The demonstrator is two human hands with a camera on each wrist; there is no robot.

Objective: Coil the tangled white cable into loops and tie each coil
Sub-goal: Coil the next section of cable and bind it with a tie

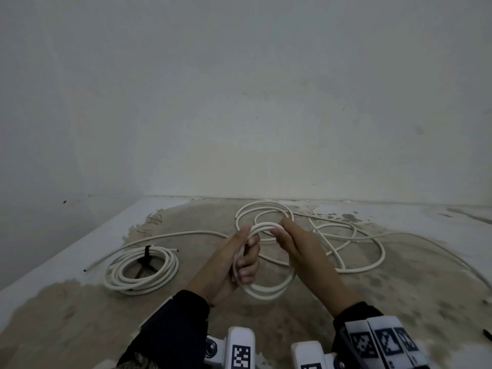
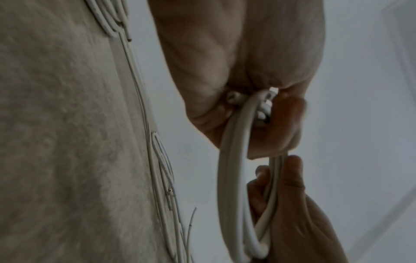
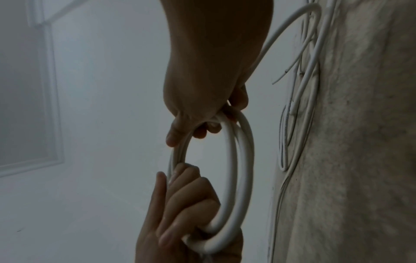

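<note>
A small coil of white cable [image 1: 269, 290] hangs upright between my two hands above the floor. My left hand [image 1: 246, 259] grips its left side with the fingers curled round the loops [image 2: 231, 178]. My right hand [image 1: 279, 230] pinches the top of the same coil [image 3: 244, 178] between thumb and fingers. From there the cable runs on into a loose tangle [image 1: 346, 235] spread over the floor behind and to the right. A finished coil [image 1: 141, 271] bound with a black tie [image 1: 147, 253] lies flat to the left.
The floor [image 1: 80, 315] is stained beige concrete with a white painted band along the left and back. A plain wall [image 1: 239, 102] stands close behind the tangle. A small dark object [image 1: 487, 335] lies at the right edge. A long strand [image 1: 173, 234] runs from the tangle to the left.
</note>
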